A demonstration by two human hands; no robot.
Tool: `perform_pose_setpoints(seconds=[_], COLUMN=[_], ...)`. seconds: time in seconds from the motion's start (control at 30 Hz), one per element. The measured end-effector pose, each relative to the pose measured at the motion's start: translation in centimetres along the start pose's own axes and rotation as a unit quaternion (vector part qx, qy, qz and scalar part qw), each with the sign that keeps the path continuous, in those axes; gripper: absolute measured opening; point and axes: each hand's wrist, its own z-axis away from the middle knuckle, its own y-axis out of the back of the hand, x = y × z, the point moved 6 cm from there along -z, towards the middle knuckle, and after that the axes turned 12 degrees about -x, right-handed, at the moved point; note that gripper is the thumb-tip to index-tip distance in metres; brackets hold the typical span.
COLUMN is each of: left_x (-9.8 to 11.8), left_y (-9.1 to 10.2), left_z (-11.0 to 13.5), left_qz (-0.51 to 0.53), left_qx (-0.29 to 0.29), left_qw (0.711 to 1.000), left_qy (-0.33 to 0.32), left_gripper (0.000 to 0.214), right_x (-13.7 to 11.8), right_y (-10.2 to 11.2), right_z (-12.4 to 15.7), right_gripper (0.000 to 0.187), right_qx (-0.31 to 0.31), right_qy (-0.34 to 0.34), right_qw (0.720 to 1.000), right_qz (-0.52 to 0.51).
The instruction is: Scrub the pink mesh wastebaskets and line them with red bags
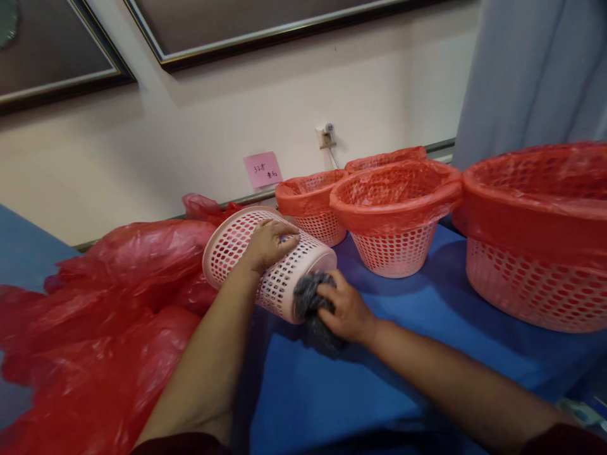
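Note:
A pink perforated plastic basket (237, 243) lies tipped on its side on the blue table (427, 309), its mouth facing left. My left hand (270, 243) rests on top of its wall with the fingers curled over it. My right hand (344, 309) grips a crumpled grey cloth (308, 297) and presses it against the basket's bottom edge.
A heap of red plastic bags (104, 316) covers the table's left side. Several pink baskets lined with red bags (393, 215) stand at the back and right, the largest (535, 234) at the far right. A pink note (262, 169) is stuck to the wall.

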Motion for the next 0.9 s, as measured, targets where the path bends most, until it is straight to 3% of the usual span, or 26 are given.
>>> perform_pose_setpoints(seconds=[0.07,0.13,0.2,0.27,0.4,0.53,0.6,0.67,0.73,0.8,0.9], left_x=[0.1,0.2,0.3,0.5,0.7,0.6,0.5,0.4,0.4,0.4,0.5], left_y=[0.0,0.1,0.2,0.3,0.5,0.4,0.2,0.1,0.0,0.1,0.2], left_z=[-0.1,-0.1,0.0,0.2,0.6,0.5,0.3,0.1,0.0,0.0,0.2], left_qz=[-0.001,-0.001,0.000,0.000,-0.004,-0.006,-0.003,0.001,0.003,0.002,0.002], left_qx=[-0.006,-0.006,-0.005,-0.005,-0.001,0.001,-0.001,-0.003,0.001,0.009,0.012], left_qw=[1.000,1.000,1.000,1.000,1.000,1.000,1.000,1.000,1.000,1.000,1.000], left_qy=[-0.001,0.000,0.003,0.007,0.011,0.009,0.007,0.001,-0.002,-0.002,-0.006], left_gripper=[0.033,0.033,0.033,0.033,0.032,0.032,0.032,0.033,0.034,0.034,0.033], right_x=[-0.9,-0.1,1.9,4.3,8.3,9.1,7.3,4.7,2.9,3.1,5.4], right_y=[-1.8,-3.1,-3.4,-3.0,-1.1,1.0,1.2,0.6,-0.5,-1.5,-1.7], right_z=[0.8,1.3,1.4,1.1,0.5,1.0,1.1,0.9,0.8,0.8,1.0], right_gripper=[0.029,0.025,0.024,0.028,0.033,0.033,0.033,0.033,0.032,0.028,0.027], right_qx=[-0.128,-0.198,-0.186,-0.136,-0.034,0.068,0.098,0.083,0.033,-0.025,-0.069], right_qy=[0.023,-0.024,-0.118,-0.201,-0.284,-0.309,-0.237,-0.119,-0.054,-0.095,-0.214], right_qw=[0.990,0.976,0.972,0.969,0.958,0.948,0.967,0.989,0.998,0.993,0.969], right_qz=[0.057,0.091,0.080,0.053,0.033,0.016,0.011,0.013,0.029,0.066,0.101])
